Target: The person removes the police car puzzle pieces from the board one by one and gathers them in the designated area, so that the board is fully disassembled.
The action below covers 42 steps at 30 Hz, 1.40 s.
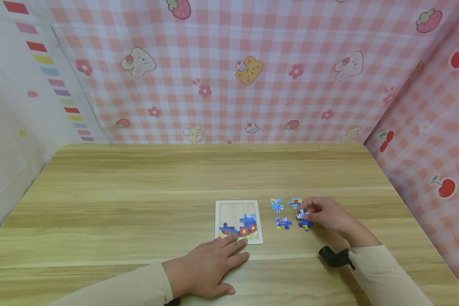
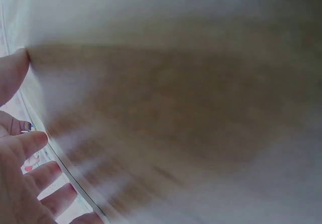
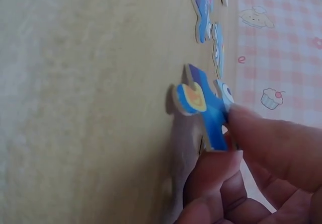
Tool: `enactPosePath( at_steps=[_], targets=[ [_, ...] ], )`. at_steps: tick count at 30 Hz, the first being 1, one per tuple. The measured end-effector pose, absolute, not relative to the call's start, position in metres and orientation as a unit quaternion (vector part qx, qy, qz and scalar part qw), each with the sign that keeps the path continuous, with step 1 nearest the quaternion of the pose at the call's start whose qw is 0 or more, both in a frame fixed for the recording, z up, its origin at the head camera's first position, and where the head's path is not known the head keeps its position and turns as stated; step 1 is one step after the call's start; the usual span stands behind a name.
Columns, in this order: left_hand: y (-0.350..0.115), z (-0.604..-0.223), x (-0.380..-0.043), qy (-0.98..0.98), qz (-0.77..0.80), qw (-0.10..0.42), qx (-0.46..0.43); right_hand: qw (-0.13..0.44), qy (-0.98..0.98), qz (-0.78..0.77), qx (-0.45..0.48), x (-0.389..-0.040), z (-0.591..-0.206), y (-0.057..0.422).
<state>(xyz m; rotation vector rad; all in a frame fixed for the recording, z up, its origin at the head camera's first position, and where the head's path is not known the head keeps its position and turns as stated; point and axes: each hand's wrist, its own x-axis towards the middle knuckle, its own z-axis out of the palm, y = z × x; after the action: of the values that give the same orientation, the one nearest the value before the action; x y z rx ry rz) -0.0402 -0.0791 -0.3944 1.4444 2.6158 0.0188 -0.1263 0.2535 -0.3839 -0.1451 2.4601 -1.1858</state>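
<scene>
My right hand (image 1: pixel 327 216) pinches a blue jigsaw piece (image 3: pixel 205 108) between thumb and fingertips. In the right wrist view the piece is tilted, with a yellow-orange patch on its tab, just off the table. To the left lies a white-rimmed puzzle frame (image 1: pixel 216 212). Its lower part holds joined pieces (image 1: pixel 248 224) picturing a blue train with red wheels; bare wood shows in the upper part. My left hand (image 1: pixel 208 267) lies with fingers spread, fingertips on the lower edge of the frame. Its palm faces down in the head view.
Loose jigsaw pieces lie between the frame and my right hand: a light blue one (image 1: pixel 276 205), a red-and-yellow one (image 1: pixel 296 202) and a purple-and-blue one (image 1: pixel 283 223). A black wrist device (image 1: pixel 334 256) sits by the right cuff. Behind the wooden table (image 1: pixel 137 178) hangs a checked curtain (image 1: pixel 214 106).
</scene>
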Motion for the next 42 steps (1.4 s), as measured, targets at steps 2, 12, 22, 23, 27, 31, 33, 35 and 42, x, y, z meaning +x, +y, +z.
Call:
enactPosePath(
  at_steps=[2,12,22,23,27,31,33,35,42],
  targets=[
    [-0.079,-0.394,-0.040,0.872,0.007,0.078,0.482,0.199,0.882,-0.424,-0.056,-0.126,-0.384,0.253],
    [-0.079,-0.395,-0.041,0.873,0.013,0.091,0.479,0.177,0.900,-0.391,-0.075,-0.127,-0.384,0.250],
    [-0.079,-0.394,-0.041,0.873,0.014,0.092,0.478,0.172,0.918,-0.351,-0.071,-0.128,-0.382,0.247],
    [-0.079,-0.394,-0.041,0.873,0.014,0.092,0.479,0.172,0.919,-0.348,-0.070,-0.128,-0.382,0.246],
    [-0.079,-0.395,-0.041,0.873,0.012,0.087,0.480,0.170,0.922,-0.340,-0.068,-0.129,-0.382,0.246],
    [-0.079,-0.395,-0.041,0.873,0.010,0.085,0.480,0.168,0.927,-0.329,-0.064,-0.129,-0.382,0.244],
    [-0.079,-0.395,-0.041,0.873,0.011,0.086,0.480,0.166,0.930,-0.323,-0.063,-0.129,-0.381,0.243],
    [-0.079,-0.396,-0.041,0.873,0.012,0.087,0.479,0.164,0.932,-0.317,-0.060,-0.129,-0.381,0.242],
    [-0.079,-0.396,-0.041,0.873,0.009,0.086,0.479,0.161,0.939,-0.299,-0.049,-0.129,-0.381,0.240]
  ],
)
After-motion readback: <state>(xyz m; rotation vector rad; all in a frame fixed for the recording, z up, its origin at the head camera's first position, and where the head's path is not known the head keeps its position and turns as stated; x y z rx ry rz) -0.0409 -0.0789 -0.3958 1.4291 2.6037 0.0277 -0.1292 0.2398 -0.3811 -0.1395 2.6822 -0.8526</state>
